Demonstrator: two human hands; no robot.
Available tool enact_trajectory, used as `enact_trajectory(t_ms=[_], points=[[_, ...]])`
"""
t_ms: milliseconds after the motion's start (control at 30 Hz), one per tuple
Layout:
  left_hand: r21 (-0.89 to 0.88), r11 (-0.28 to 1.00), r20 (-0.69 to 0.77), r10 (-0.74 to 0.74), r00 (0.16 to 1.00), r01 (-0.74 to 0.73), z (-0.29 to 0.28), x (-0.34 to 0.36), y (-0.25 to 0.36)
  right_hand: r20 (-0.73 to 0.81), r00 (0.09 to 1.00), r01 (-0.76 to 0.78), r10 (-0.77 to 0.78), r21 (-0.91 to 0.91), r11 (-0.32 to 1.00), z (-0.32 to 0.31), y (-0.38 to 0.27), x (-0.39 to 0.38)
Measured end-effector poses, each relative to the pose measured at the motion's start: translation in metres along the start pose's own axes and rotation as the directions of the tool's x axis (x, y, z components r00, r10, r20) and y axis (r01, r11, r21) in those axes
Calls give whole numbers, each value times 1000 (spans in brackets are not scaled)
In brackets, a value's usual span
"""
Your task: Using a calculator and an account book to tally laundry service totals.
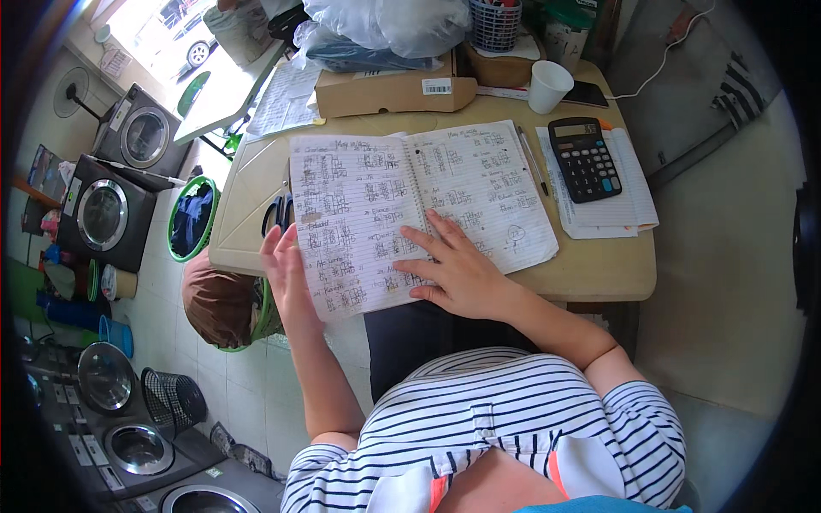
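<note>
An open spiral notebook [351, 214] with handwritten pages lies on the beige table [607, 269], its lower left corner past the front edge. My left hand [282, 265] is at the notebook's left edge, fingers raised and slightly apart; its thumb is not clearly visible. My right hand [457, 274] lies on the pages across the lower binding, fingers spread. Blue-handled scissors [275, 214] lie partly hidden beside my left fingers and the notebook. A pen [534, 162] rests to the right of the notebook, next to a black calculator [584, 161] on a stack of papers [611, 218].
Behind the notebook are a cardboard box [376, 98], plastic bags [380, 26], a white cup [547, 85] and a dark phone [590, 96]. At left are several washers and dryers [107, 222], a green laundry basket [192, 218] and a brown bundle [218, 303]. A wall [718, 316] stands right.
</note>
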State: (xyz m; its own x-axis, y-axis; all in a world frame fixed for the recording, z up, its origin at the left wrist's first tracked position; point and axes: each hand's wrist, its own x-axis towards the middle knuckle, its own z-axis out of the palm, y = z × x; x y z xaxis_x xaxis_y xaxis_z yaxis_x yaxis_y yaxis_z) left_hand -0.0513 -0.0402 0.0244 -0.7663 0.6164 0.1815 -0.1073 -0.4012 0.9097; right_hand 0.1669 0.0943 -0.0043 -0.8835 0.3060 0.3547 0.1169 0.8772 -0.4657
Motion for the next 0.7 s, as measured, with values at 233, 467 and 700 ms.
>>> enact_trajectory(t_ms=[233, 467, 700], points=[[947, 182, 245, 121, 962, -264, -6, 10, -6, 17, 999, -50, 50, 32, 998, -4, -1, 2], [847, 133, 522, -29, 852, -515, 21, 9, -17, -24, 998, -53, 55, 91, 994, -8, 4, -2], [895, 24, 446, -57, 893, -446, 39, 19, -52, -231, 938, -222, 260, 179, 959, -60, 35, -36]])
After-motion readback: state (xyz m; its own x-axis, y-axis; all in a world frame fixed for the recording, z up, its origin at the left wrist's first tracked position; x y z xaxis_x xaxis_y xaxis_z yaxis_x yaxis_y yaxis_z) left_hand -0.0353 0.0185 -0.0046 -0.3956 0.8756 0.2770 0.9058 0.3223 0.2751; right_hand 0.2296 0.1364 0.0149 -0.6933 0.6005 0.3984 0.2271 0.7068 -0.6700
